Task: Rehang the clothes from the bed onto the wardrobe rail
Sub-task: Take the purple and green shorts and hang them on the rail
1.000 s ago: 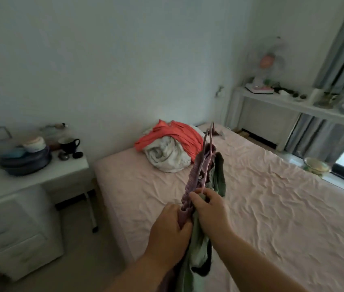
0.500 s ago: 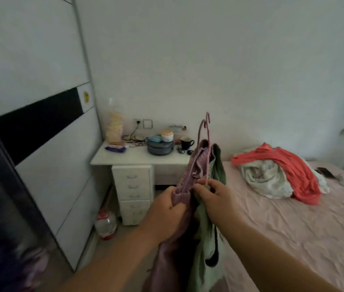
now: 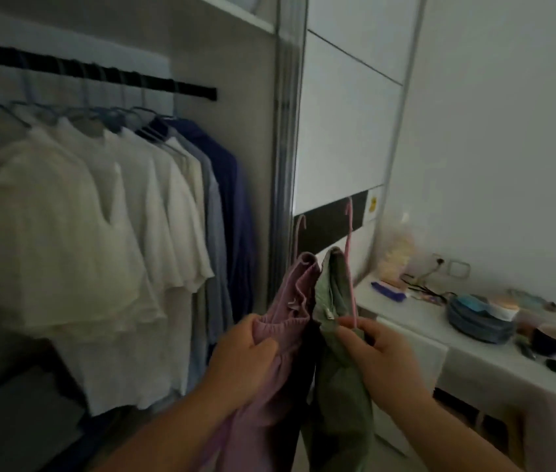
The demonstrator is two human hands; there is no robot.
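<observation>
Your left hand [image 3: 247, 356] grips the mauve garment [image 3: 290, 301], your right hand [image 3: 377, 352] pinches the pink hanger [image 3: 349, 253] carrying the green garment [image 3: 336, 342] — both off the bed, neither hung yet. The black wardrobe rail [image 3: 184, 87], far left, holds white and blue shirts [image 3: 126, 206]; right of them — a cluttered white desk [image 3: 440, 332].

We face a dim room: a plain white wall [image 3: 508, 131] on our right, a white desk [image 3: 474, 356] beneath it, and a white sliding door [image 3: 344, 124] with 1 black band.
</observation>
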